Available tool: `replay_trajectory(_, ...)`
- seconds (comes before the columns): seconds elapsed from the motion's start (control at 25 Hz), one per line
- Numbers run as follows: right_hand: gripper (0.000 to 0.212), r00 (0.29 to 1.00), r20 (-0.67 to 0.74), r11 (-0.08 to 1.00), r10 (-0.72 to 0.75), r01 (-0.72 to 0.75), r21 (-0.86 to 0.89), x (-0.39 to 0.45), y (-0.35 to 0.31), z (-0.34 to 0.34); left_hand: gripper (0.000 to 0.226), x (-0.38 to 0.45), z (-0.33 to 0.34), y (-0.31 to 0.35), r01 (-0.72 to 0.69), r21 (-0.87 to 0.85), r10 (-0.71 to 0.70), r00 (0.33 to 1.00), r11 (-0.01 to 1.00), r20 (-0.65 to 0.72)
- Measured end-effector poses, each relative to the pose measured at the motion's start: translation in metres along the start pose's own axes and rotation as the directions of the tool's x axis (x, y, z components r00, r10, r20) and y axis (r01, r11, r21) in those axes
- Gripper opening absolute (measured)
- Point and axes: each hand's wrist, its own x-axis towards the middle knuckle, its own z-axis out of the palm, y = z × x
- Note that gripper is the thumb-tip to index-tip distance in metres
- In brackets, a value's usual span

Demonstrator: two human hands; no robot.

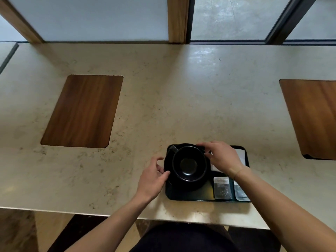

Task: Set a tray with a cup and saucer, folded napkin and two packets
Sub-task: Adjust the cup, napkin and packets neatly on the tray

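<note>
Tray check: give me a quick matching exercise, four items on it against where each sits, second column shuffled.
Items:
1. black cup
2. white napkin
3. two grey packets
4. black saucer

Places:
A. far right part of the tray, partly under the right hand
B. near right corner of the tray
C. left part of the tray, its rim at the left hand fingertips
D. on the saucer, handle pointing to the far left

Pairs: 1-D, 2-A, 3-B, 4-C

light: daylight fr windows | glare: counter | edges: wide-angle bend | sharpness: slightly soft
</note>
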Motion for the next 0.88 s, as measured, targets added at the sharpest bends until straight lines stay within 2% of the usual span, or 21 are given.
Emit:
replay_trajectory(0.2, 0.046, 1.0, 0.013, 1.0, 0.014, -0.013, -0.017, 0.0, 0.001, 0.003, 0.036, 0.008, -0.002, 0.001, -0.027, 0.013, 0.028, 1.0, 1.0, -0.009)
replay_trajectory(0.48, 0.067, 0.992, 0.093, 0.997, 0.082, -0.081, -0.008, -0.026, 0.0, 0.009, 0.036, 0.04, -0.014, 0.016, -0.131, 0.2, 0.12, 0.99, 0.971, 0.069)
replay_trajectory(0.72, 0.046, 0.977, 0.099, 0.982, 0.187, -0.183, -0.047, -0.053, -0.007, 0.025, 0.034, 0.056, -0.015, 0.026, -0.256, 0.307, 0.222, 0.965, 0.917, 0.141)
replay_trajectory(0.88, 0.04, 0.985, 0.053, 0.984, 0.165, -0.161, -0.08, -0.045, -0.003, 0.013, 0.033, 0.051, -0.016, 0.027, -0.278, 0.324, 0.249, 0.96, 0.904, 0.127)
